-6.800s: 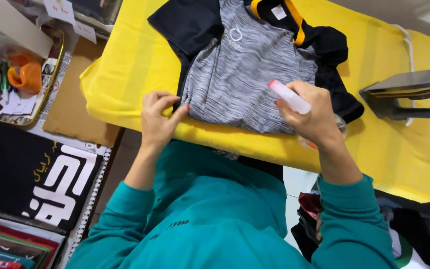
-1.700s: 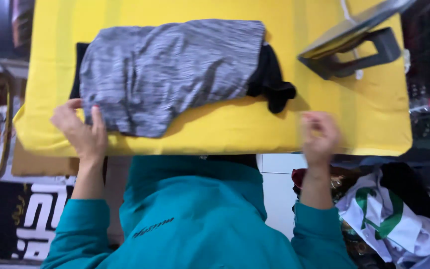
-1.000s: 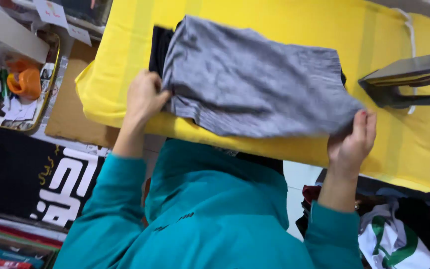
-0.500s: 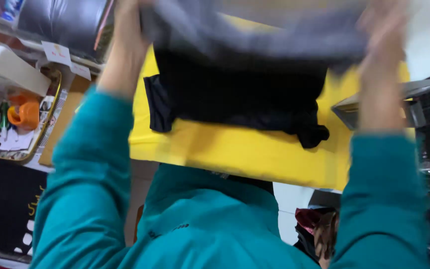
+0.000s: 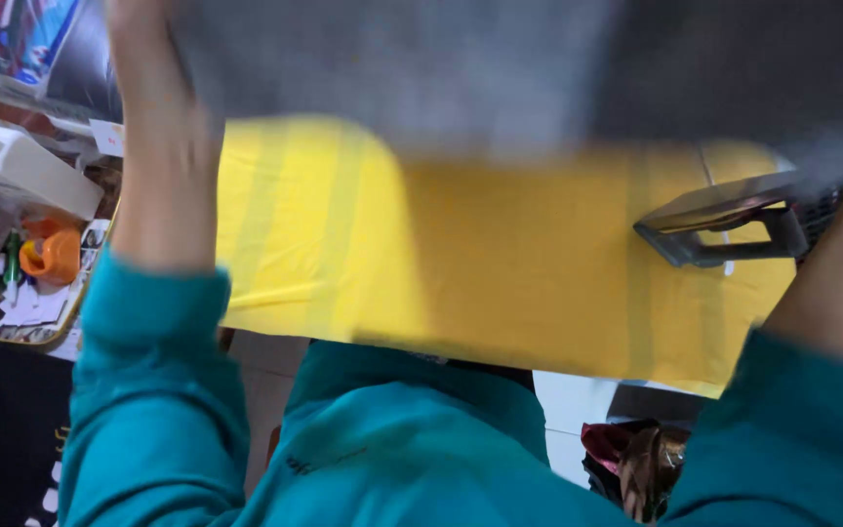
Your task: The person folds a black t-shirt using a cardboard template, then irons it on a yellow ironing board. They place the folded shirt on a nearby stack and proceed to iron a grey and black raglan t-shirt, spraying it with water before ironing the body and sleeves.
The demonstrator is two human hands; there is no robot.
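grey garment (image 5: 500, 68) is lifted right up by the lens, blurry. left hand (image 5: 153, 59) seems to pinch its edge; right hand's hidden, can't tell. yellow counter (image 5: 500, 263) sits below.

Above you hangs a blurred grey heathered cloth garment (image 5: 500, 68), matt and soft. The yellow cloth cover (image 5: 500, 263) on the counter looks smooth; the dark metal iron (image 5: 734, 220) slightly glossy.

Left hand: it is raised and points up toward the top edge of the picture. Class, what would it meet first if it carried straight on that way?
Nothing shows in its line. The left hand already grips the blurred grey garment beside it, and its way runs out of the picture, so what lies beyond cannot be told.
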